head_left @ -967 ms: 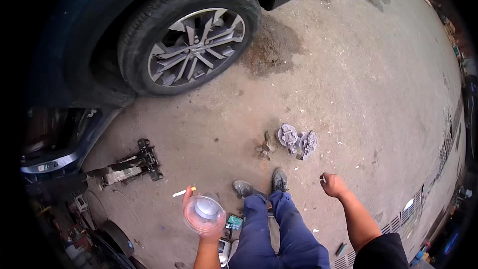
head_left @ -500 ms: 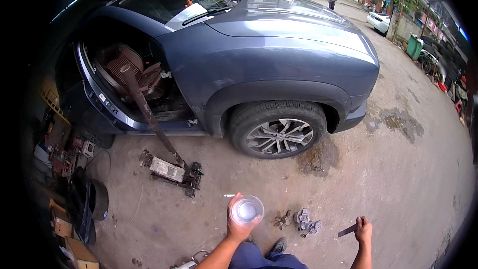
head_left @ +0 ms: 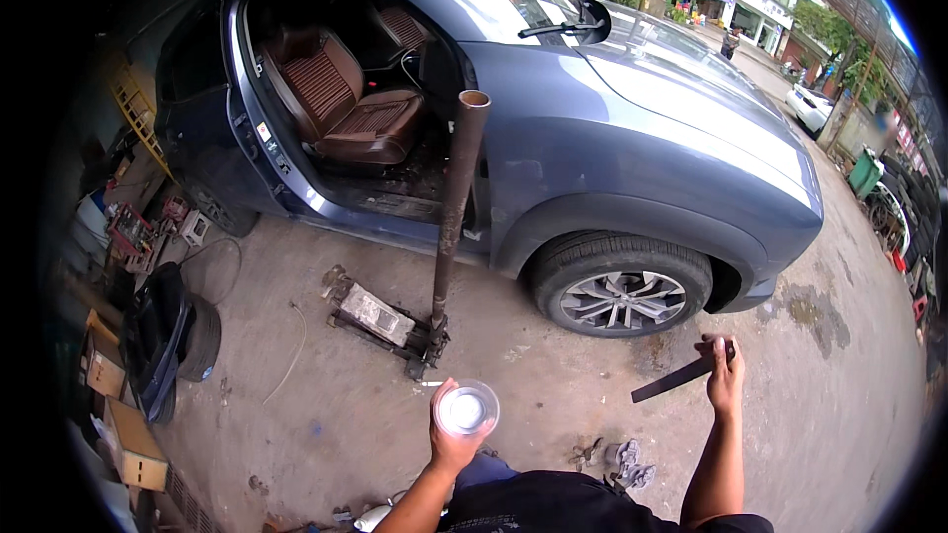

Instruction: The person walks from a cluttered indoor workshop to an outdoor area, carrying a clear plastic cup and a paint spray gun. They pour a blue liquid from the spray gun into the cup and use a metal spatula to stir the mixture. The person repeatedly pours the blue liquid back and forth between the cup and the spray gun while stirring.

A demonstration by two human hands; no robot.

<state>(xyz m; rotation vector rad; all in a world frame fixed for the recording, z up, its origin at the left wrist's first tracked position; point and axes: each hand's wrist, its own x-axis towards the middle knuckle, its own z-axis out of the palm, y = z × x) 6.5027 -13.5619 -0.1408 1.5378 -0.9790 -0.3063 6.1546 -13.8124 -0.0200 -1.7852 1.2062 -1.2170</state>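
My left hand (head_left: 452, 434) is closed around a clear plastic cup (head_left: 465, 408) with a pale round centre; a cigarette (head_left: 432, 384) sticks out leftward from those fingers. Out to the right, my right hand (head_left: 722, 368) grips a dark flat strip (head_left: 671, 378), which slants down and left. Beyond my hands stands a grey-blue SUV (head_left: 632, 158) with its side open onto a brown seat (head_left: 336, 109). A floor jack (head_left: 380, 321) lies by it, with a long upright steel pipe (head_left: 456, 188) at its handle end. Metal parts (head_left: 625, 457) lie on the floor below my hands.
A loose dark panel (head_left: 153, 336) and a tyre (head_left: 202, 336) are at the left, with cardboard boxes (head_left: 138, 444) and a yellow ladder (head_left: 138, 109). A green bin (head_left: 866, 173) and tyres line the right. A distant person (head_left: 730, 44) stands near the street.
My view has lifted from the floor to the car and swung left. My right hand has risen, with the dark strip now clearly visible in it. My left hand still holds the cup.
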